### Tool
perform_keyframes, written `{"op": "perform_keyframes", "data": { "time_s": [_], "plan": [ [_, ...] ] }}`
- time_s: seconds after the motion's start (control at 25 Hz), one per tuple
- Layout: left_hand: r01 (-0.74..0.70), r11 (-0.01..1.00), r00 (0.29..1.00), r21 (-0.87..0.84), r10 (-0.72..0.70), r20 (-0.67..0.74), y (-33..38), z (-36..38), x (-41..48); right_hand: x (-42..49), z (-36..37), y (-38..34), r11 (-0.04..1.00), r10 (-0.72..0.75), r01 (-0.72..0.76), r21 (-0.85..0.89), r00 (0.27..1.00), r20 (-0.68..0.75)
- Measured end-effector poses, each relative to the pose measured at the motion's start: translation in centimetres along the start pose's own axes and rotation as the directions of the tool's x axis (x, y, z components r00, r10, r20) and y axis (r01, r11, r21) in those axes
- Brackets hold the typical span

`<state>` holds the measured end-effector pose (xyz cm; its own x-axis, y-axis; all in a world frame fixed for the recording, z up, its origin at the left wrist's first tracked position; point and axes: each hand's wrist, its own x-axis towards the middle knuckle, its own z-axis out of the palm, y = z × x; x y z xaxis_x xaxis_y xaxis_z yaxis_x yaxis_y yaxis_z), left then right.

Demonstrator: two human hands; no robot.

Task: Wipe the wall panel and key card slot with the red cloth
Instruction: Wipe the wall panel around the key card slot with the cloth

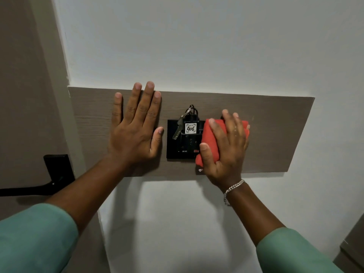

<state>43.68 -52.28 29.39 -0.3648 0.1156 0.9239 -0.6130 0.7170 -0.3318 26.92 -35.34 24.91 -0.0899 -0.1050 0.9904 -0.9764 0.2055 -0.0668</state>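
Note:
A grey-brown wood-grain wall panel (275,134) runs across the white wall. In its middle sits a black key card slot (178,148) holding a black key tag marked 406 (190,128) with a metal key hanging at its left. My right hand (226,148) presses a folded red cloth (209,138) flat against the panel at the slot's right edge, covering that edge. My left hand (136,131) lies flat on the panel left of the slot, fingers spread, holding nothing.
A brown door with a black lever handle (57,174) stands at the left. White wall (197,46) surrounds the panel. A dark furniture corner (352,249) shows at the lower right.

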Motion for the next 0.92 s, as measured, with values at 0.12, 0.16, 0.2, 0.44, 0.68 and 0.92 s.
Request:
{"op": "perform_keyframes", "data": {
  "time_s": [0.12, 0.16, 0.2, 0.44, 0.68, 0.92],
  "plan": [
    [0.000, 1.000, 1.000, -0.004, 0.000, -0.004, 0.0, 0.0, 0.0, -0.6, -0.8, 1.8, 0.977, -0.212, 0.213, -0.004, 0.975, 0.068],
    [0.001, 1.000, 1.000, -0.001, -0.001, -0.011, 0.1, 0.1, 0.0, -0.9, -1.4, 2.9, 0.969, -0.245, 0.246, -0.007, 0.966, 0.083],
    [0.006, 1.000, 1.000, 0.003, -0.006, -0.020, 0.2, 0.1, 0.0, -0.9, -1.5, 3.4, 0.979, -0.205, 0.205, 0.002, 0.976, 0.070],
    [-0.159, 0.986, 0.987, 0.056, 0.159, 0.007, -0.2, 0.2, -0.3, -0.3, 0.2, 1.1, 0.985, -0.170, 0.170, -0.010, 0.985, 0.013],
    [-0.153, 0.985, 0.988, 0.075, 0.153, 0.011, 0.0, -0.1, -0.2, -0.1, 0.9, -0.3, 0.995, 0.090, -0.091, -0.029, 0.994, -0.059],
    [-0.132, 0.990, 0.991, 0.054, 0.132, 0.009, 0.0, -0.2, -0.2, -0.6, -0.5, 2.4, 0.992, -0.125, 0.125, -0.008, 0.992, 0.008]
  ]
}}
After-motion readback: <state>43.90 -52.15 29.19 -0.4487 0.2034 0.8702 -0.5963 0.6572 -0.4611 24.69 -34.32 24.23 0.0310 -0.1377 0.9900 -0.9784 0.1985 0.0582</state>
